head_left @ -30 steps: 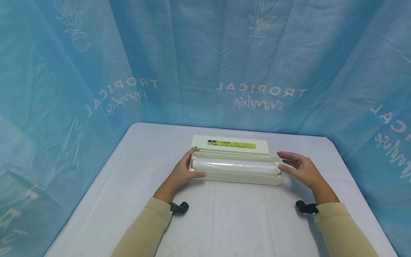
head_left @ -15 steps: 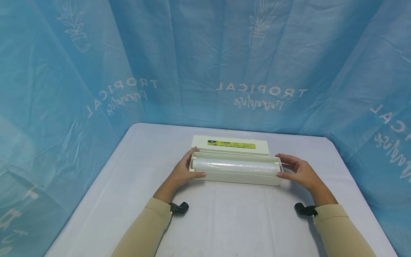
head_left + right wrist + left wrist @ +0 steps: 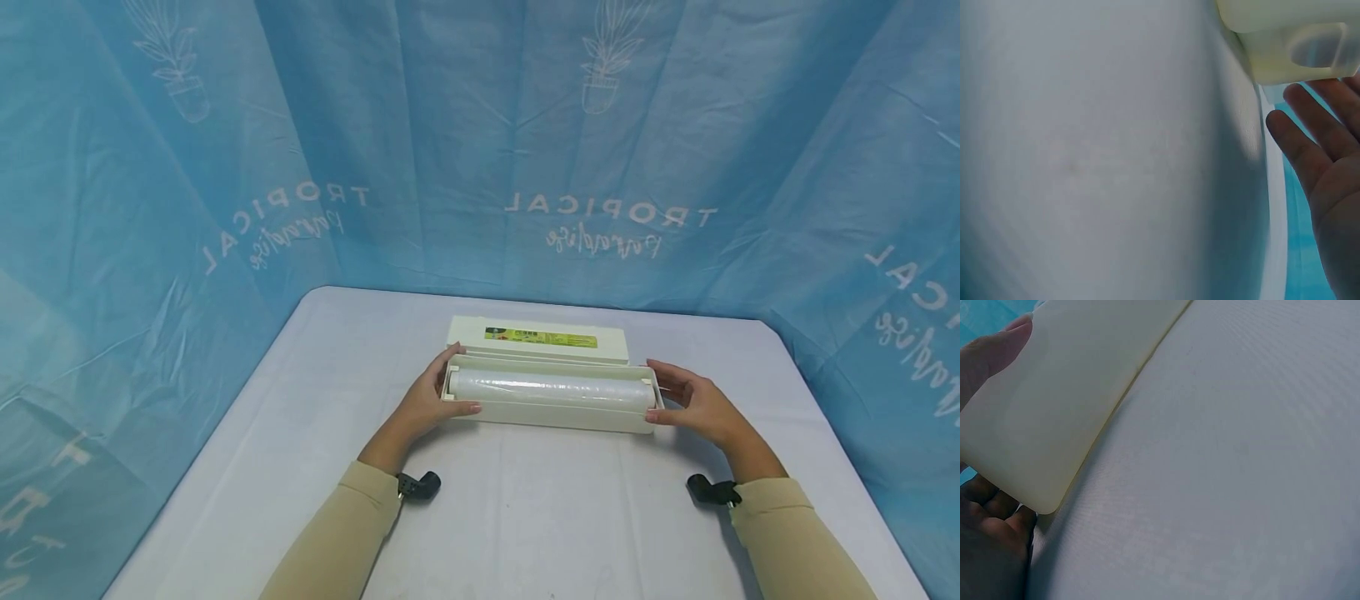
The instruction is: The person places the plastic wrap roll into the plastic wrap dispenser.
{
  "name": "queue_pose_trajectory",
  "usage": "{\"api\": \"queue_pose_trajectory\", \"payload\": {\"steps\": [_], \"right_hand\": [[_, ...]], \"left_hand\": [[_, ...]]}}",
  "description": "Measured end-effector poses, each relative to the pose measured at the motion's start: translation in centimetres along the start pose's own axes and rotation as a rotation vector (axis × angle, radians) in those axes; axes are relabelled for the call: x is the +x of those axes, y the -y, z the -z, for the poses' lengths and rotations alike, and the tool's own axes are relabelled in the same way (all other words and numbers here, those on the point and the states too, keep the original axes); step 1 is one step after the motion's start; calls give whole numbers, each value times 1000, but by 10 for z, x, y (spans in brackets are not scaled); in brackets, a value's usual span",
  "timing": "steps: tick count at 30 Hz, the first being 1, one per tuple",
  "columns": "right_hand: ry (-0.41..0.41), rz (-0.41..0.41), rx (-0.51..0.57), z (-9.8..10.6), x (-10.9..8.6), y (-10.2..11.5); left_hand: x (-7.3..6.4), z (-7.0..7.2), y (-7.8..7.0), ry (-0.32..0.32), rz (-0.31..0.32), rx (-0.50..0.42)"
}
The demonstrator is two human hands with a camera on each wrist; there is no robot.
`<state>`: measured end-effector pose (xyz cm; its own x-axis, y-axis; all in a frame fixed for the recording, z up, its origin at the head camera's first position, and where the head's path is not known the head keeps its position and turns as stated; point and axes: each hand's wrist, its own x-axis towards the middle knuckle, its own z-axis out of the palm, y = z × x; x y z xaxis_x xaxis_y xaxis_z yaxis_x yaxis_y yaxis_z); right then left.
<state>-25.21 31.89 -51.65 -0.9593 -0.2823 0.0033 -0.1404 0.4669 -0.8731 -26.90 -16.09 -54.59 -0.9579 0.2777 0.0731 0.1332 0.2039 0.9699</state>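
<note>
A long cream plastic cling film box [image 3: 555, 416] lies crosswise on the white-covered table, with its top off. Inside it is a shiny roll of cling film [image 3: 551, 387]. My left hand [image 3: 423, 403] grips the box's left end, thumb on the front wall and fingers round the back corner. At the other end, my right hand [image 3: 701, 408] holds the corner between thumb in front and fingers behind. In the right wrist view several fingers [image 3: 1307, 134] reach past the box's end wall [image 3: 1266, 56]. The left wrist view shows the front wall [image 3: 1066, 406] under my thumb.
A matching cream lid [image 3: 611, 340] with a green and yellow label [image 3: 540, 337] lies directly behind the box. Blue printed curtains [image 3: 465, 150] surround the table [image 3: 525, 517] at the back and both sides.
My right hand has moved in slightly to the left, and its thumb has gone down from the box's right rim onto the front wall. The left hand, box and lid have stayed put.
</note>
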Motion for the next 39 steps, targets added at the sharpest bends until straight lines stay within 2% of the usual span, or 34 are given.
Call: {"api": "queue_pose_trajectory", "payload": {"steps": [7,13,21,28,31,39], "right_hand": [[8,-8,-32,-2,0,-1],[16,-19,-17,-3,0,-1],[20,5,-10,-2,0,-1],[20,7,4,-1,-1,-6],[17,12,4,0,-2,-7],[23,18,6,-2,-2,-8]], "left_hand": [[0,0,2,-4,8,2],[1,1,3,-3,10,8],[4,5,1,8,-68,-79],[12,14,-3,-91,-110,-42],[21,20,-2,-129,-121,-20],[51,44,-11,-226,-87,120]]}}
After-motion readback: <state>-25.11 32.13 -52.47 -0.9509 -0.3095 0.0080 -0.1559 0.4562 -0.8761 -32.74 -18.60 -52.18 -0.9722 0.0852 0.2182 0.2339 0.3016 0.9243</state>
